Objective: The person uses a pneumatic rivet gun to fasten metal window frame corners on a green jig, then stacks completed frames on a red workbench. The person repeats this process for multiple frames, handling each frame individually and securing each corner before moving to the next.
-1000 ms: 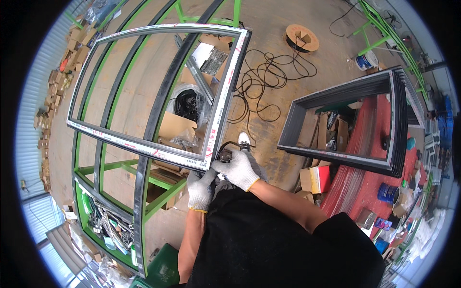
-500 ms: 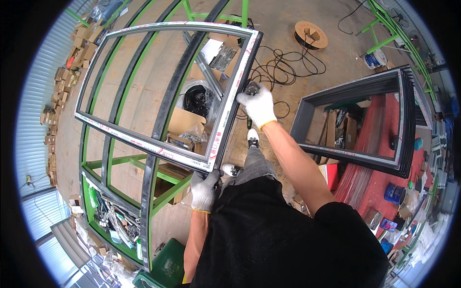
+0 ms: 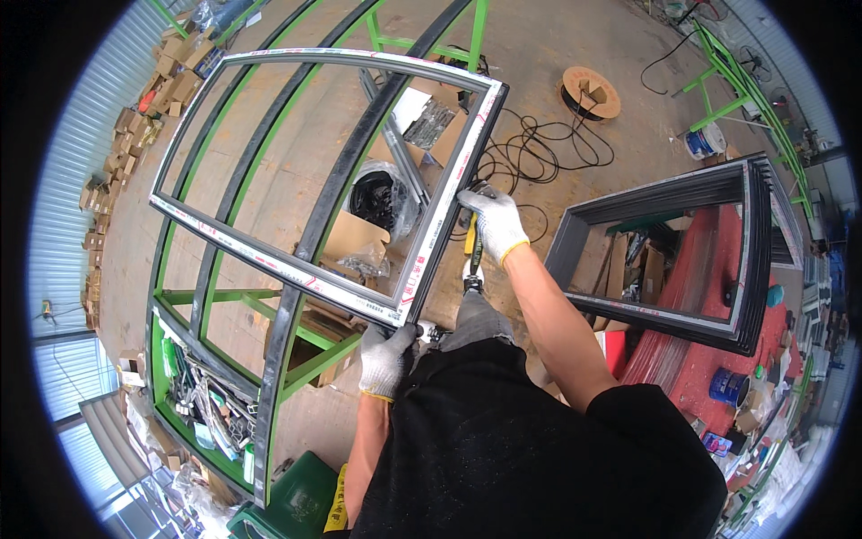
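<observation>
A large rectangular window frame, grey with white printed protective film and a dark outer edge, lies across the rack's bars. My left hand, in a white glove with grey fingers, is closed around its near right corner. At the frame's right side is my gloved right hand, fingers curled with their tips against the outer edge. A slim yellow-and-black tool hangs down from under that palm and seems held there; its upper end is hidden, so its kind is unclear.
Black-topped bars of a green metal rack support the frame. Several dark frames lean stacked at right on a red surface. Loose black cable and a cable reel lie on the floor. A green bin stands at lower left.
My right hand has slid nearer to me along the frame's right side, and the yellow part of the tool now shows. My left hand stays at the corner. The view has shifted slightly.
</observation>
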A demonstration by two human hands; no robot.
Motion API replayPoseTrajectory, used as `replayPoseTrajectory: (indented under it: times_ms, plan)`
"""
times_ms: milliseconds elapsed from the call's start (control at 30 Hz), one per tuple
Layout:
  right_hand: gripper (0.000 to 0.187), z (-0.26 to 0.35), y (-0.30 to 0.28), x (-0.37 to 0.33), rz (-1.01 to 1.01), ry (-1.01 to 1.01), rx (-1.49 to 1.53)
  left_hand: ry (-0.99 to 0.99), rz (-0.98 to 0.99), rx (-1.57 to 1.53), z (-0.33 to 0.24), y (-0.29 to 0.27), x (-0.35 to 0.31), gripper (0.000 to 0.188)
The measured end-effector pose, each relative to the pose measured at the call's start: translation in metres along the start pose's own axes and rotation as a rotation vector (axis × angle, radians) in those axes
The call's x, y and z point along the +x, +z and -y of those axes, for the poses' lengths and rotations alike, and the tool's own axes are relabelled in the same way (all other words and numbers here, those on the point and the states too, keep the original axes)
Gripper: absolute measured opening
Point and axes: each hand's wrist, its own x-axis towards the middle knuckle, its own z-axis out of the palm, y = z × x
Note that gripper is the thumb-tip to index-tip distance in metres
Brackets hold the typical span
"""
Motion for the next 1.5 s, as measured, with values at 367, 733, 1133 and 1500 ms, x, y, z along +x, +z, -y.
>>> replayPoseTrajectory:
  times_ms: [367, 733, 1133, 1500]
  plan:
    - [0.033, -0.033, 0.015, -0.053, 0.007, 0.010, -0.172, -0.001, -0.065, 0.036, 0.006, -0.047, -0.030, 0.017]
    - [0.042, -0.003, -0.036, -0.127, 0.564, 0.560, -0.427, -0.039, -0.084, 0.006, 0.014, -0.127, -0.063, 0.028]
    - [0.085, 0.015, -0.095, -0.109, 0.675, 0.398, -1.147, 0.075, -0.042, -0.569, 0.086, -0.037, -0.070, 0.081]
    - [0.072, 0.040, -0.060, -0.088, 0.872, 0.013, -1.397, 0.270, 0.156, -0.367, 0.033, 0.100, 0.050, 0.071]
